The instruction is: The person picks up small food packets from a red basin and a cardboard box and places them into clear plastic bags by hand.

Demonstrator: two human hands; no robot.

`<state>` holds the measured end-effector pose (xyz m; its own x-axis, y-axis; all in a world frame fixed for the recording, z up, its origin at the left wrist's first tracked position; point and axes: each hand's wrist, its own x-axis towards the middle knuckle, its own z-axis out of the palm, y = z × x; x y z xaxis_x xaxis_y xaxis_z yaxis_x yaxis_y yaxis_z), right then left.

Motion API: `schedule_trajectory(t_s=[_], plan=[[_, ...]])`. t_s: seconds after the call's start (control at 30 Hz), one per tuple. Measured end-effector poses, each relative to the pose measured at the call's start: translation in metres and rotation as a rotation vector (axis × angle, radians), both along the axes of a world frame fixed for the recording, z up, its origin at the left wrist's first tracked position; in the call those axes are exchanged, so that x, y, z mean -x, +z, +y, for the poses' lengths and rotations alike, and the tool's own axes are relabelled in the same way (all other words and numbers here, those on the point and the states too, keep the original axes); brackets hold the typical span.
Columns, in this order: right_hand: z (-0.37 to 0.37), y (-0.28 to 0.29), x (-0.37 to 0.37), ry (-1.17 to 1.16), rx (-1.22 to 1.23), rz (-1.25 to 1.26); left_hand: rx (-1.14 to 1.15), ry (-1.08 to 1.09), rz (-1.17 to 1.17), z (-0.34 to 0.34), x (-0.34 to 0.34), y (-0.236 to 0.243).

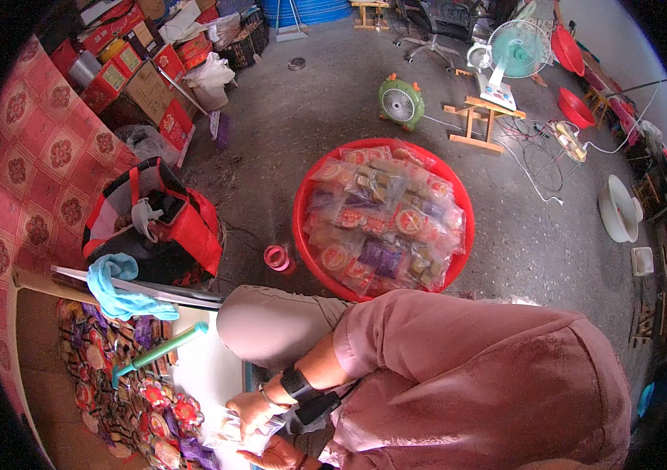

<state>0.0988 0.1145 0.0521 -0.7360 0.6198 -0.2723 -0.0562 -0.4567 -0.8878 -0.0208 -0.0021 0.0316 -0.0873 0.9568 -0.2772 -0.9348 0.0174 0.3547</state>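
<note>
My right hand (249,409), with a dark watch on the wrist, grips a clear plastic packet (232,435) at the lower centre. My left hand (272,453) is just below it, fingers curled at the packet's lower edge; the packet's contents are hard to make out. Beside them is a white board (204,360) with a pile of small wrapped pieces and red flower-shaped packets (153,394) on its left. A green-handled tool (169,348) lies across it, and a light blue cloth (122,290) hangs over its far rim.
A red basin (302,223) full of bagged packets stands ahead on the floor. A black-and-red bag (192,227) and pink cup (277,258) are left of it. Beyond are stacked boxes (149,90), a green fan (400,106), a wooden stand (474,125), cables and a white basin (615,207).
</note>
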Motion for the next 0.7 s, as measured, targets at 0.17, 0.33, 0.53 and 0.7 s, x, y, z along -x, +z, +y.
schedule_trajectory(t_s=[0.17, 0.33, 0.53, 0.7], plan=[[0.014, 0.016, -0.009, -0.113, -0.218, -0.017, -0.019, -0.03, -0.05, 0.005, 0.006, 0.004], [0.028, 0.069, -0.063, -0.171, -0.207, 0.224, -0.07, -0.073, -0.15, 0.008, 0.005, 0.012], [0.05, 0.118, -0.183, -0.384, -0.305, 0.433, -0.164, -0.134, -0.466, 0.01, 0.009, 0.016], [0.066, 0.111, -0.297, -0.803, -0.332, 0.228, -0.134, -0.074, -0.221, 0.003, 0.039, 0.007]])
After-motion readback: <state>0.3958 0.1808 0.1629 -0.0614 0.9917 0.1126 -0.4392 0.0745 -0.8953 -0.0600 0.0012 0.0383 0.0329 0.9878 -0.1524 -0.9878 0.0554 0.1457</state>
